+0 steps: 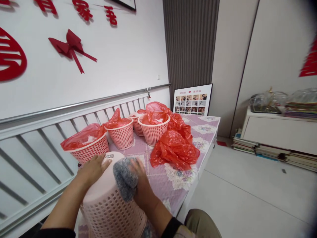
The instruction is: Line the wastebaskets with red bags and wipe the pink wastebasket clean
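A pink plastic basket (106, 211) with a perforated wall stands upside down in front of me, its solid base facing up. My left hand (92, 169) lies against the base end on the left side, fingers stretched out beside a small grey label (109, 156). In my right hand (141, 180) is a bunched grey cloth (125, 177), pressed to the basket's upper right side. The right fingertips are slightly blurred by motion.
Several pink baskets, one nearest (90, 150), stand behind with red plastic bags inside. A crumpled red bag heap (174, 150) lies on the floral tablecloth (205, 128). A white radiator (49, 158) runs along the left. Right of the table are floor and a low cabinet (279, 132).
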Motion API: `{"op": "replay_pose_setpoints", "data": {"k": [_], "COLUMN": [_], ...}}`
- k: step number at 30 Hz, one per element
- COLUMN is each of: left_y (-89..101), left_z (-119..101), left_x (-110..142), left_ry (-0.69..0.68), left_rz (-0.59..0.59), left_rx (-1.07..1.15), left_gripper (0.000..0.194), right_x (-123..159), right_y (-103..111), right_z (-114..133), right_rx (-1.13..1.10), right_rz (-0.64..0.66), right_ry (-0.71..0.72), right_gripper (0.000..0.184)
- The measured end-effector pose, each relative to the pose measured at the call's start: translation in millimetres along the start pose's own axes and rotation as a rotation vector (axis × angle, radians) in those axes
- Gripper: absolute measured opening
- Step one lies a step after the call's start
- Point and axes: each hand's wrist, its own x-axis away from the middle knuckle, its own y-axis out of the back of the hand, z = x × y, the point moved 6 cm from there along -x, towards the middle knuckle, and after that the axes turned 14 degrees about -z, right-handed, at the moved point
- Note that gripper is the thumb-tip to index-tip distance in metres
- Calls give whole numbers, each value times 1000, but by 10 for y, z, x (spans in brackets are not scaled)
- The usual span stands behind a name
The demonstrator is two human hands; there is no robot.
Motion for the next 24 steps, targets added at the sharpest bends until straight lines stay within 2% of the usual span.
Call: {"op": "replay_pose_setpoints", "data": {"k": [3, 6, 8, 12, 15, 17, 20, 22, 24], "left_y": [-83, -108, -110, -93, -63, -44, -32, -34, -38], "left_z": [45, 57, 47, 35, 32, 28, 21, 19, 19], "left_x": [18, 17, 7, -47, -121, -166, -205, -213, -213], "left_ry": [0, 10, 6, -34, -91, -127, -157, -165, -170], "left_rz": [67, 105, 112, 107, 99, 97, 95, 89, 77], "left_rx": [6, 4, 6, 23, 52, 71, 84, 85, 83], "left_gripper": [80, 82, 82, 80, 75, 71, 70, 71, 72], "right_x": [397, 864, 1173, 1704, 1908, 1866, 1503, 1104, 701], "right_y": [-95, -42, 24, 177, 320, 405, 460, 426, 334], "right_z": [-21, -100, -152, -291, -361, -390, -327, -126, 190], "right_rx": [-45, -35, -19, 94, 117, 87, 46, 38, 49], "right_rz": [28, -7, 6, 209, 340, 320, 160, 28, -79], "right_ry": [3, -7, 12, -20, -62, -151, -289, -242, -58], "right_gripper": [64, 65, 57, 26, 18, 17, 25, 40, 52]}}
